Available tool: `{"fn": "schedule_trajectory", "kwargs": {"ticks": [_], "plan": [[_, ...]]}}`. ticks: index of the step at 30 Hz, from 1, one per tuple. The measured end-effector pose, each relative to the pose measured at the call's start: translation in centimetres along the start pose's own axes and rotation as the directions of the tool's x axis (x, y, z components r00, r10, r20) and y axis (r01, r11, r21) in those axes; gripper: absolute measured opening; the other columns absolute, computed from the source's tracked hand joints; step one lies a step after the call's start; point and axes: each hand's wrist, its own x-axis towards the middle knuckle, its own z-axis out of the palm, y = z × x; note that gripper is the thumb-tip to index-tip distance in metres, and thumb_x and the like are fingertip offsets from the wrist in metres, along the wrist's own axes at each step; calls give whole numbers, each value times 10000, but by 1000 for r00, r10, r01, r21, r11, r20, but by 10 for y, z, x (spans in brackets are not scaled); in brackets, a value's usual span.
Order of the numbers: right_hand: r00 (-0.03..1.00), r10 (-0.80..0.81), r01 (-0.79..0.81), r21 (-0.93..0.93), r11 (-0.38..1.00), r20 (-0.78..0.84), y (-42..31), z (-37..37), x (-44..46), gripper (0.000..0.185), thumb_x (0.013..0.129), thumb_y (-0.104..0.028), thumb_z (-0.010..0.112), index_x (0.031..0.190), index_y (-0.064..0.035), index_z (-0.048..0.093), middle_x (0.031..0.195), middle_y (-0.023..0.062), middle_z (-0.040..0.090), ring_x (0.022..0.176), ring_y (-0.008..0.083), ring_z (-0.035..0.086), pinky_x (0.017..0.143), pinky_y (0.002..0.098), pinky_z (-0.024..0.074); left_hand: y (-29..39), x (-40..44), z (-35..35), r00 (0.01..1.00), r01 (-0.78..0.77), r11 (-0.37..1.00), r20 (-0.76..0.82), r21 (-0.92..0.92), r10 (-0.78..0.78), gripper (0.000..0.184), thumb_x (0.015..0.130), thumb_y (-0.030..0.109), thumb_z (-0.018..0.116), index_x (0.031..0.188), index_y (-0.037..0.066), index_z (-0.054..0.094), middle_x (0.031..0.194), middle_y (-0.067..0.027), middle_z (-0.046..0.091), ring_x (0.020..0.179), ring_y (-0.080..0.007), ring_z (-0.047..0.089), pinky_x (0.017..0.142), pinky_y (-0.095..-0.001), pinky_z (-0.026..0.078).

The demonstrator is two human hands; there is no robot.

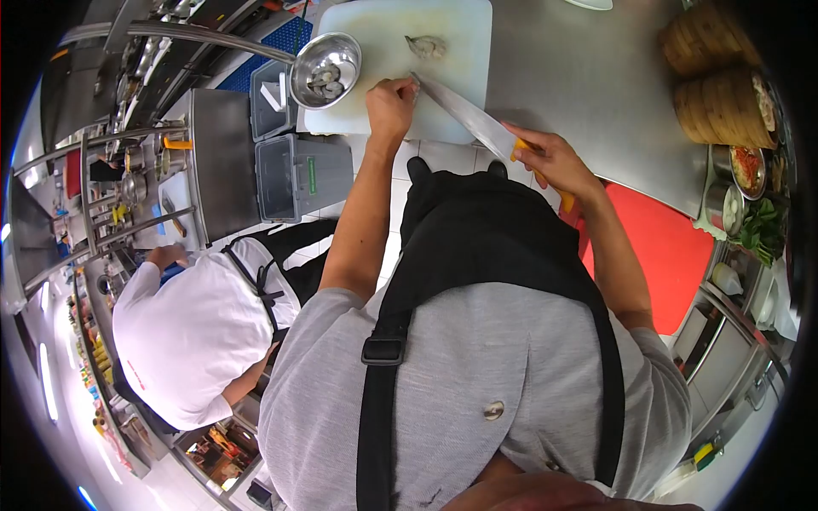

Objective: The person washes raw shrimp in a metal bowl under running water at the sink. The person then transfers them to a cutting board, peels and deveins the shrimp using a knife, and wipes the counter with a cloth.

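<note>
My right hand [554, 160] grips the yellow handle of a large kitchen knife [469, 115], its blade pointing up and left across the near edge of a white cutting board [375, 30]. At the blade's tip, my left hand [390, 106] is closed in a pinch. A small greyish piece that looks like a shrimp shows at its fingertips, mostly hidden. Another grey shrimp [426, 47] lies on the board beyond the knife. Left of my left hand, a metal bowl [348, 53] with several shrimp in it stands at the board's left edge.
A steel counter [567, 68] extends right of the board, with bamboo steamers [720, 106] and a container of chopped red food [747, 169] at its far side. A red board [652, 255] is at my right. Grey bins [277, 179] stand left; a co-worker in white [196, 332] is behind them.
</note>
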Motion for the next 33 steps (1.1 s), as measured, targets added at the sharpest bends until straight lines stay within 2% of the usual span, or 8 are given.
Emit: {"fn": "schedule_trajectory", "kwargs": {"ticks": [5, 8, 10, 13, 17, 22, 29, 33], "plan": [[998, 31, -33, 34, 999, 53, 4, -9, -11, 493, 1073, -157, 636, 1563, -183, 588, 794, -2, 540, 541, 67, 448, 508, 271, 441, -1, 1, -1, 1000, -9, 1000, -11, 20, 9, 172, 903, 98, 792, 1028, -17, 823, 852, -199, 788, 709, -269, 763, 698, -358, 585], [994, -13, 11, 15, 1000, 108, 20, -22, -16, 477, 1065, -167, 638, 1542, -169, 613, 808, 13, 589, 531, 77, 485, 512, 278, 448, 6, 3, -5, 994, 110, 994, 26, -6, -109, 129, 886, 68, 763, 955, -28, 814, 798, -219, 762, 705, -348, 750, 712, -407, 585], [985, -48, 54, -33, 998, 164, 33, -33, -16, 472, 1065, -164, 636, 1536, -163, 618, 817, 19, 598, 530, 77, 489, 512, 276, 451, 7, 7, -8, 992, 124, 992, 38, 9, -124, 177, 878, 142, 788, 916, -30, 807, 753, -213, 745, 685, -350, 743, 698, -416, 580], [993, 57, -55, -26, 998, 102, 9, -41, -32, 484, 1060, -148, 638, 1543, -158, 610, 813, 13, 591, 521, 72, 466, 511, 272, 441, 21, 15, -15, 981, 166, 983, 83, 81, -173, 269, 859, 242, 800, 854, -27, 793, 712, -205, 730, 658, -344, 736, 676, -426, 575], [1000, 13, -14, -59, 998, -10, 3, -39, -33, 497, 1053, -127, 643, 1547, -153, 605, 821, 5, 600, 529, 71, 436, 513, 270, 429, 5, 22, -8, 984, 130, 969, 90, 209, -151, 323, 838, 310, 780, 827, -12, 802, 700, -177, 740, 627, -320, 731, 650, -427, 571], [1000, 10, -10, -14, 1000, -8, -7, -23, -28, 492, 1056, -135, 647, 1547, -152, 604, 837, 7, 628, 539, 78, 428, 524, 272, 439, -7, 26, -12, 950, 266, 964, 174, -6, -261, 255, 834, 248, 776, 863, 1, 834, 719, -133, 778, 627, -213, 753, 648, -358, 588], [996, -6, -12, -201, 979, -89, -12, -13, -24, 484, 1057, -183, 679, 1536, -210, 619, 862, 27, 665, 543, 93, 453, 538, 302, 469, -28, 25, 1, 897, 433, 855, 225, -286, -380, 214, 840, 194, 793, 875, -13, 838, 711, -70, 789, 627, -139, 750, 631, -296, 582], [992, -57, 33, -194, 980, -116, -4, -13, -27, 486, 1050, -183, 690, 1530, -233, 626, 841, 42, 650, 541, 106, 446, 554, 305, 471, -40, 25, 10, 918, 377, 905, 211, -198, -336, 224, 845, 199, 785, 900, -12, 838, 701, -74, 785, 600, -150, 734, 628, -304, 580]]}}
